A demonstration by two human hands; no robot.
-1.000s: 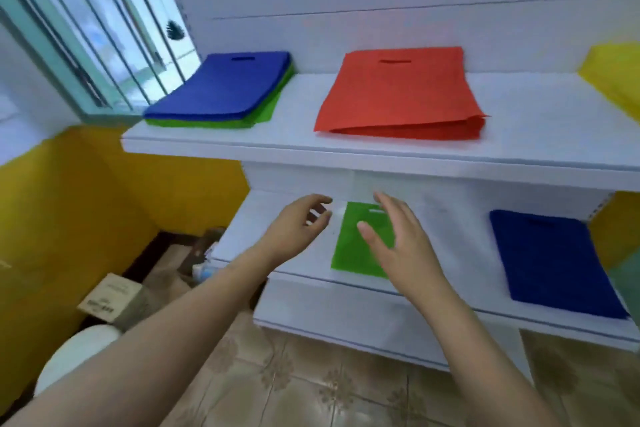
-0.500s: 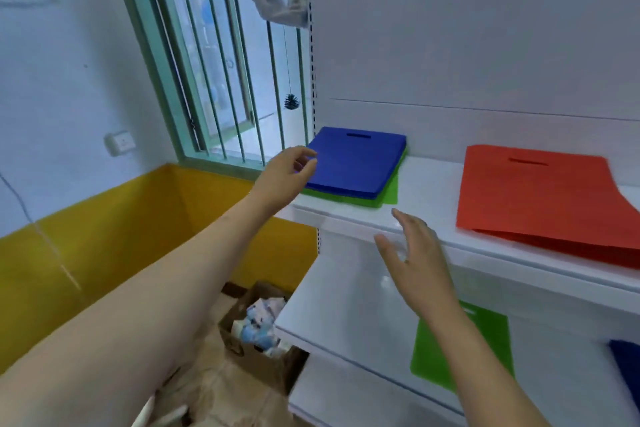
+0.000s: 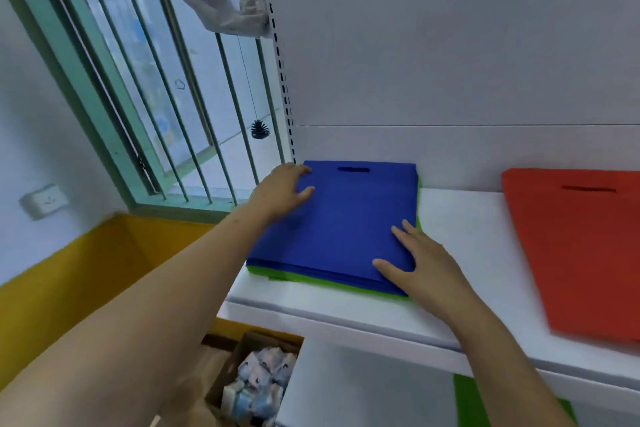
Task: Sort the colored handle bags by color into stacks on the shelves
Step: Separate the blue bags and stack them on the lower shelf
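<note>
Head view: the blue bags (image 3: pixel 346 218) lie stacked at the left end of the upper shelf (image 3: pixel 460 239), handle slot toward the far wall. Under them a green bag (image 3: pixel 332 282) shows only as a thin strip along the near and right edges; how many green ones lie there cannot be told. The left hand (image 3: pixel 282 189) rests on the stack's far left corner, fingers bent over the edge, thumb flat on top; whether it pinches the fabric is hard to make out. The right hand (image 3: pixel 415 262) lies flat and open on the near right corner, fingers spread. The red bags (image 3: pixel 581 253) sit to the right on the same shelf, cut off by the picture's right edge, well apart from the blue stack with bare shelf between. The blue stack's left edge runs close to the shelf's left end. On the lower shelf (image 3: pixel 363 388) another green bag (image 3: pixel 471 402) is partly hidden by the right forearm. On the floor, left of the lower shelf, stands a box (image 3: pixel 254 381) of blurred packets.
</note>
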